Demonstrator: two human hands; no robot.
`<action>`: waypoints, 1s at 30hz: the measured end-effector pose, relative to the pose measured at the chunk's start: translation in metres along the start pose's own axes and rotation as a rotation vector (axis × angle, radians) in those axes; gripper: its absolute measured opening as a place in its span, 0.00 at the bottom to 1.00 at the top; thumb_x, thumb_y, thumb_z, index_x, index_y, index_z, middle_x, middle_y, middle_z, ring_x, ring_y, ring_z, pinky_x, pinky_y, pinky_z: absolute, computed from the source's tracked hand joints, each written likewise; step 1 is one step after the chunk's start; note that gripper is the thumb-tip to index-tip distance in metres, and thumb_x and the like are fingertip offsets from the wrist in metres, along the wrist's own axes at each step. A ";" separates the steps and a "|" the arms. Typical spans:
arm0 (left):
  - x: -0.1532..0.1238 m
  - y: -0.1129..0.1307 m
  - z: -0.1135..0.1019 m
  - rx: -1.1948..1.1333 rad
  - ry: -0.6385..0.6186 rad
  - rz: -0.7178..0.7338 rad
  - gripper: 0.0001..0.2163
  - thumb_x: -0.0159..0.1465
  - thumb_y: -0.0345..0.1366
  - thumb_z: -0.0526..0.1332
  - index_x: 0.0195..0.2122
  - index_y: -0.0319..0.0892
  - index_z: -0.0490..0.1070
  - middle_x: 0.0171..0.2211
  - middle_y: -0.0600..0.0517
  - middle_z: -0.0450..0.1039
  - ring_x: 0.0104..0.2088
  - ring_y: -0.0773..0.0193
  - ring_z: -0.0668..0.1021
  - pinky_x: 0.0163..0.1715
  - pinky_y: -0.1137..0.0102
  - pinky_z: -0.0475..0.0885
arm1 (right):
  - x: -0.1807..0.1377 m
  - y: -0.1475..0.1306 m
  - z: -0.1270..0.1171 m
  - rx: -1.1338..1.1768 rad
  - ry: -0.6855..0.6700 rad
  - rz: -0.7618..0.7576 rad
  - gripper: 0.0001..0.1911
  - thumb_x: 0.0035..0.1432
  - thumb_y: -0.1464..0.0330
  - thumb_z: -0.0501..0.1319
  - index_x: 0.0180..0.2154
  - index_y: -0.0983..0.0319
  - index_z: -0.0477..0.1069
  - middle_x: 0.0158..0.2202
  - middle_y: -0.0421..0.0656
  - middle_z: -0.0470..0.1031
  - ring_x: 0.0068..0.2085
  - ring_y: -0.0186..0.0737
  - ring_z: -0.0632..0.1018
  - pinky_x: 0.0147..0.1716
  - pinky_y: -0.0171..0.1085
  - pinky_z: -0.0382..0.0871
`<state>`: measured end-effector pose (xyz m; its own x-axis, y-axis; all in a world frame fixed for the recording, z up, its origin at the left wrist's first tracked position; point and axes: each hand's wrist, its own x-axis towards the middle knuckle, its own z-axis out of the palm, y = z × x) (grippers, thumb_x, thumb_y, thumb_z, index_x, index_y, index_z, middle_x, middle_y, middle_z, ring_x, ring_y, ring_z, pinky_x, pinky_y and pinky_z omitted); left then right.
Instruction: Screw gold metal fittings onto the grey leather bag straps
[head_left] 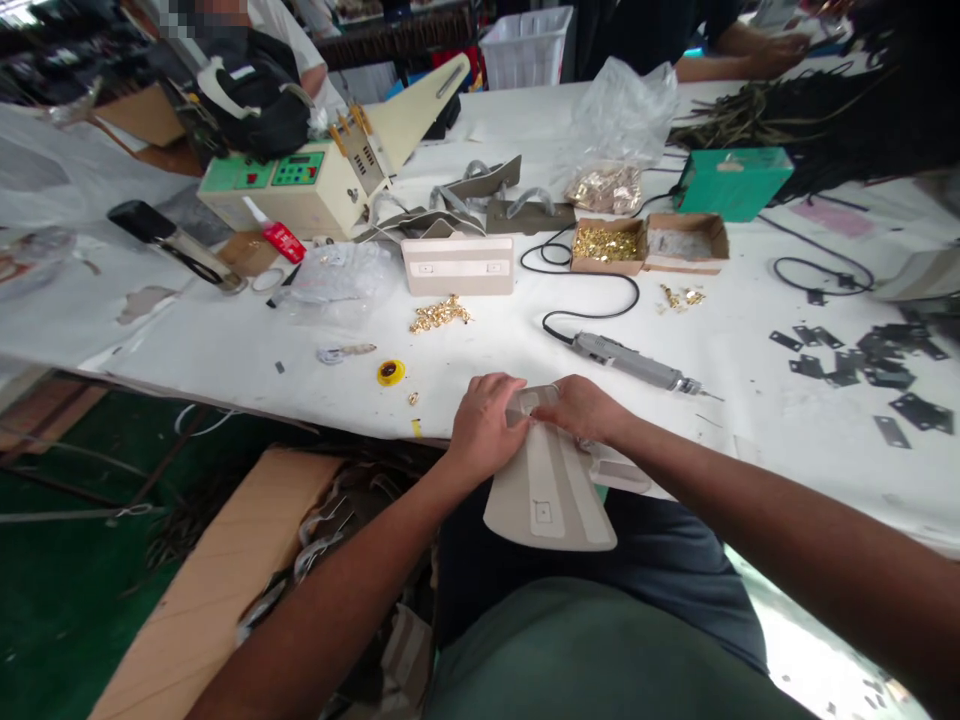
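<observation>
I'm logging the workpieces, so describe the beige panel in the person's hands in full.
The beige panel looks thin, smooth and leather-like. A paler strip runs lengthwise along it, with a small dark-outlined rectangle with a dot near the rounded near end. That end lies above the dark trousers; the far end is at the edge of the white table. Left hand and right hand grip the far end, partly hiding it.

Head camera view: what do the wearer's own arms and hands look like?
The left hand and right hand are ungloved; the left forearm and right forearm show no sleeve or watch. The wearer has a dull-green top and dark-blue trousers.
</observation>
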<state>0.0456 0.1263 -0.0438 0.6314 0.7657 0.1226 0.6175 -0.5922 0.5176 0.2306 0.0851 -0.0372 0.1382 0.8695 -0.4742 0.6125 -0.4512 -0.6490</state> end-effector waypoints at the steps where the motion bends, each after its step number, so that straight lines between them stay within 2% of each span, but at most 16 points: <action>1: -0.002 -0.001 0.003 -0.024 0.016 0.031 0.19 0.59 0.32 0.70 0.53 0.45 0.78 0.55 0.46 0.76 0.58 0.49 0.73 0.61 0.56 0.71 | -0.001 -0.001 -0.001 -0.003 0.000 -0.008 0.13 0.56 0.62 0.66 0.23 0.60 0.70 0.23 0.44 0.74 0.27 0.42 0.74 0.24 0.37 0.62; 5: -0.004 -0.008 0.012 -0.085 0.048 0.050 0.10 0.60 0.33 0.70 0.44 0.46 0.81 0.54 0.47 0.79 0.57 0.49 0.75 0.60 0.52 0.72 | 0.001 -0.003 -0.002 -0.037 -0.013 -0.023 0.13 0.56 0.62 0.66 0.24 0.60 0.71 0.26 0.45 0.76 0.30 0.43 0.76 0.25 0.36 0.62; 10: -0.002 -0.015 0.017 -0.095 0.076 0.037 0.10 0.62 0.36 0.68 0.45 0.47 0.81 0.55 0.48 0.80 0.58 0.48 0.76 0.60 0.50 0.71 | 0.004 -0.006 -0.004 -0.107 0.003 -0.045 0.12 0.58 0.60 0.67 0.28 0.61 0.76 0.29 0.45 0.80 0.31 0.43 0.78 0.26 0.35 0.64; 13: -0.001 -0.017 0.018 -0.081 0.067 0.034 0.10 0.63 0.37 0.68 0.45 0.48 0.82 0.55 0.48 0.80 0.58 0.46 0.76 0.59 0.48 0.71 | -0.005 -0.004 -0.015 -0.150 0.116 -0.078 0.13 0.58 0.57 0.67 0.37 0.60 0.81 0.34 0.45 0.83 0.37 0.45 0.80 0.32 0.37 0.67; 15: 0.000 -0.019 0.019 -0.072 0.058 0.033 0.10 0.62 0.37 0.68 0.45 0.49 0.82 0.55 0.48 0.81 0.58 0.45 0.76 0.59 0.47 0.70 | -0.015 0.006 -0.031 -0.130 0.227 -0.087 0.15 0.60 0.56 0.66 0.43 0.57 0.82 0.38 0.43 0.84 0.38 0.44 0.81 0.36 0.37 0.68; 17: 0.002 -0.021 0.021 -0.069 0.051 0.032 0.10 0.62 0.38 0.69 0.45 0.49 0.83 0.54 0.49 0.81 0.58 0.45 0.76 0.59 0.47 0.70 | -0.024 0.026 -0.054 -0.069 0.344 -0.097 0.14 0.62 0.56 0.64 0.44 0.56 0.82 0.37 0.41 0.84 0.36 0.41 0.81 0.35 0.36 0.68; 19: 0.002 -0.023 0.023 -0.072 0.059 0.028 0.10 0.62 0.38 0.69 0.44 0.49 0.83 0.55 0.48 0.80 0.58 0.45 0.76 0.60 0.46 0.70 | -0.028 0.055 -0.081 -0.021 0.480 -0.084 0.13 0.62 0.57 0.64 0.40 0.56 0.83 0.34 0.40 0.84 0.33 0.40 0.81 0.33 0.36 0.68; 23: 0.002 -0.027 0.025 -0.080 0.108 0.039 0.10 0.61 0.39 0.69 0.43 0.49 0.84 0.56 0.47 0.78 0.59 0.45 0.75 0.59 0.48 0.72 | -0.014 0.121 -0.133 -0.094 0.721 0.080 0.13 0.60 0.60 0.64 0.42 0.56 0.84 0.34 0.40 0.84 0.34 0.41 0.82 0.36 0.37 0.70; 26: 0.001 -0.029 0.025 -0.085 0.117 0.051 0.10 0.61 0.39 0.69 0.43 0.48 0.84 0.55 0.47 0.78 0.58 0.46 0.76 0.59 0.49 0.73 | 0.007 0.156 -0.161 -0.163 0.736 0.184 0.15 0.60 0.62 0.64 0.45 0.58 0.84 0.34 0.42 0.85 0.35 0.43 0.82 0.35 0.38 0.71; 30: 0.002 -0.031 0.027 -0.098 0.113 0.050 0.10 0.62 0.41 0.68 0.44 0.48 0.83 0.55 0.46 0.78 0.57 0.45 0.75 0.59 0.48 0.72 | 0.009 0.183 -0.195 -0.199 0.645 0.228 0.12 0.58 0.63 0.65 0.40 0.59 0.85 0.28 0.42 0.83 0.30 0.42 0.81 0.29 0.36 0.69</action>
<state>0.0400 0.1392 -0.0827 0.6003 0.7623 0.2420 0.5342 -0.6073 0.5881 0.4953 0.0493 -0.0442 0.6749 0.7314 -0.0984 0.6359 -0.6440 -0.4253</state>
